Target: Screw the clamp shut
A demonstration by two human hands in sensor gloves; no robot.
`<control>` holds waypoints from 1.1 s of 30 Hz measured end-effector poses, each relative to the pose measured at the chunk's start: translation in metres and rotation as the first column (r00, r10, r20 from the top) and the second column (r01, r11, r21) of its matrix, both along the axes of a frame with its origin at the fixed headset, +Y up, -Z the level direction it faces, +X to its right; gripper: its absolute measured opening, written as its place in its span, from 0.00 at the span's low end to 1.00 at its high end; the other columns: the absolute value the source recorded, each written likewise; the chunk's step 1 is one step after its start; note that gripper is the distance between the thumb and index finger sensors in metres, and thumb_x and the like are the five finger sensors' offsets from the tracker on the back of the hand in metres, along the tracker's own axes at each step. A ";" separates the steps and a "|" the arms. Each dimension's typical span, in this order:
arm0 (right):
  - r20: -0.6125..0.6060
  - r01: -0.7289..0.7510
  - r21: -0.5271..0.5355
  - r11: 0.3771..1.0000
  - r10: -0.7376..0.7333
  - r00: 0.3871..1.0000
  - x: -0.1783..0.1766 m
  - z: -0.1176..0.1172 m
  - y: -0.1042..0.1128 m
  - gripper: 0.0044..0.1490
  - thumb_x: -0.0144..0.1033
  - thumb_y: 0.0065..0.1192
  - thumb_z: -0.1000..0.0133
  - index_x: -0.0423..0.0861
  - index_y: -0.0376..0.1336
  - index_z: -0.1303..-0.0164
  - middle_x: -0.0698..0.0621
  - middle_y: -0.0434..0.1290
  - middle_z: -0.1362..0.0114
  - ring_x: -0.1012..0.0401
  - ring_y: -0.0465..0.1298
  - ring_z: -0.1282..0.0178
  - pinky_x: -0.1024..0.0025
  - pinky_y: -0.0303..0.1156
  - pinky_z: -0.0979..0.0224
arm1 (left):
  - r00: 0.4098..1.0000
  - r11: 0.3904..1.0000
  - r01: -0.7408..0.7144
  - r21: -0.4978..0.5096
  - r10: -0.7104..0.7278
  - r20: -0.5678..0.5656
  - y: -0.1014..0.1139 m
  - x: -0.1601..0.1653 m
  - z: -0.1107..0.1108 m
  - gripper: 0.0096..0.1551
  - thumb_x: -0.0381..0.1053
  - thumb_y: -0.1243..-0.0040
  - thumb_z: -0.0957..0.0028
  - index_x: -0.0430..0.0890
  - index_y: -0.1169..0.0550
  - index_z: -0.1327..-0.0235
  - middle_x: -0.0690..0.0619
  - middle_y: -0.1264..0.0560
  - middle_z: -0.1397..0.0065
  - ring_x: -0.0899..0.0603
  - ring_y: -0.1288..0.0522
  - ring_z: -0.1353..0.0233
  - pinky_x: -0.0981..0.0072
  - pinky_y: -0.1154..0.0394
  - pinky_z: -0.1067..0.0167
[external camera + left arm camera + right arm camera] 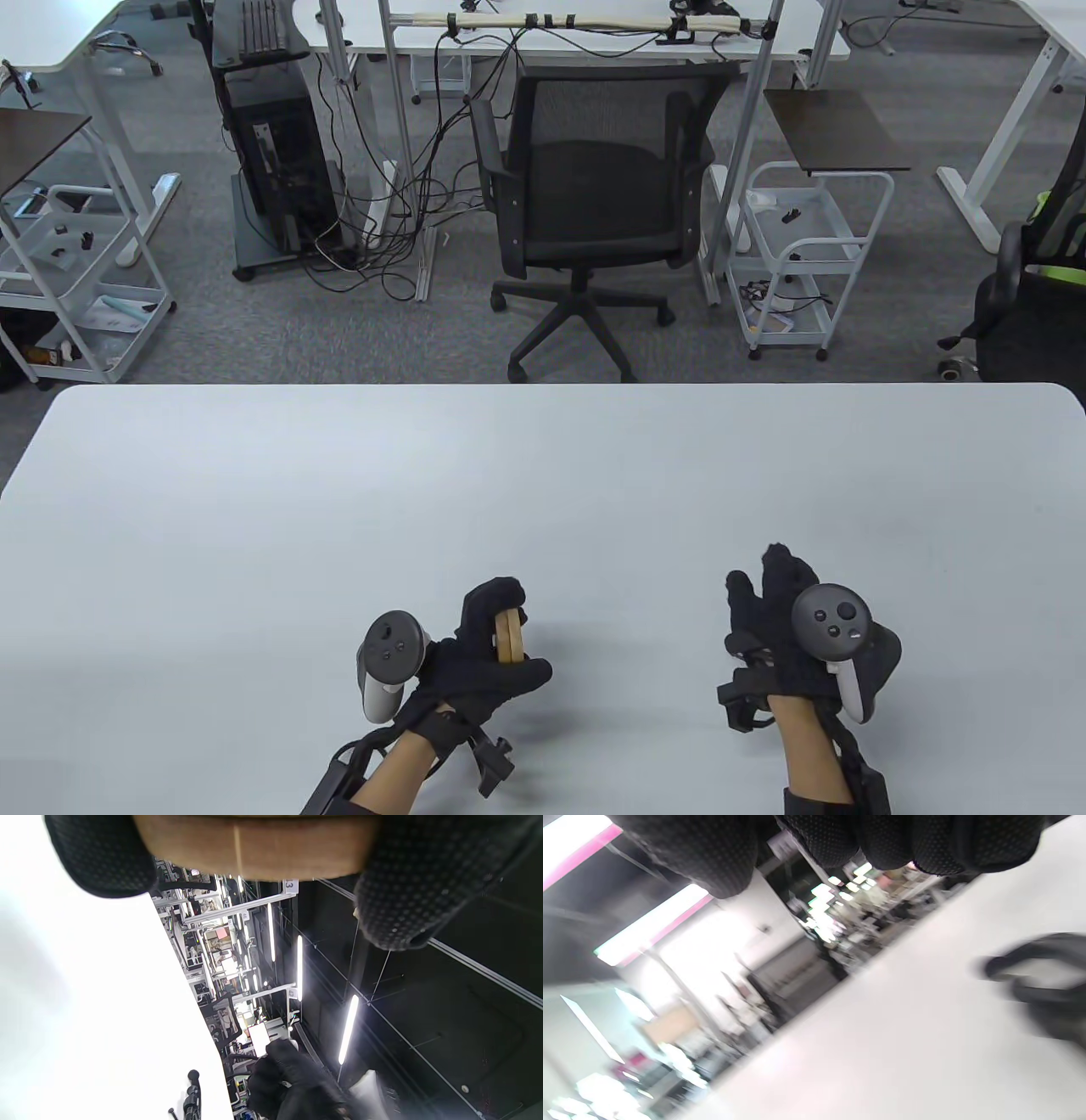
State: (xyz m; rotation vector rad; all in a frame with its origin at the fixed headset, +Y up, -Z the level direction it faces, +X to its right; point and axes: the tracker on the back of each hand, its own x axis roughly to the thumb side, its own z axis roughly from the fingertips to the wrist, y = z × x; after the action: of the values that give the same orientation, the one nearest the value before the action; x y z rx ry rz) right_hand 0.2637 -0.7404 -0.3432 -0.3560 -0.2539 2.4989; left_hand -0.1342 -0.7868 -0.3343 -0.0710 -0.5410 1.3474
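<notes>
My left hand (496, 649) grips a small wooden clamp (510, 637) near the front of the white table (339, 509), fingers curled over it and thumb below it. Two wooden pieces show between the fingers; the screw is hidden. In the left wrist view the wood (254, 844) fills the top edge between two gloved fingers (424, 887). My right hand (776, 615) is apart from the clamp, over the table at the right, fingers spread and holding nothing. In the right wrist view its fingertips (882, 840) hang in from the top, and the image is blurred.
A black office chair (585, 212) stands past the table's far edge. White carts (797, 255) and desks with cables stand further back. My right hand shows in the left wrist view (292, 1082), and my left hand shows blurred in the right wrist view (1043, 984).
</notes>
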 end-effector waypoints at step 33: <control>-0.024 -0.411 -0.431 0.803 0.445 0.895 0.001 -0.034 -0.064 0.42 0.43 0.67 0.44 0.31 0.58 0.29 0.21 0.56 0.26 0.31 0.68 0.42 0.50 0.75 0.42 | 0.997 0.999 0.044 -0.016 -0.043 0.070 -0.004 0.006 0.004 0.60 0.64 0.21 0.54 0.68 0.51 0.22 0.35 0.56 0.15 0.20 0.45 0.24 0.34 0.22 0.43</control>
State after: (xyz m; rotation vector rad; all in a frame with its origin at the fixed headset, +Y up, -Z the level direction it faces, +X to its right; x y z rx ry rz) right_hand 0.2643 -0.8044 -0.3775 -0.6352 0.2215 2.9918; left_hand -0.1286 -0.7905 -0.3308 -0.1439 -0.5831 1.3109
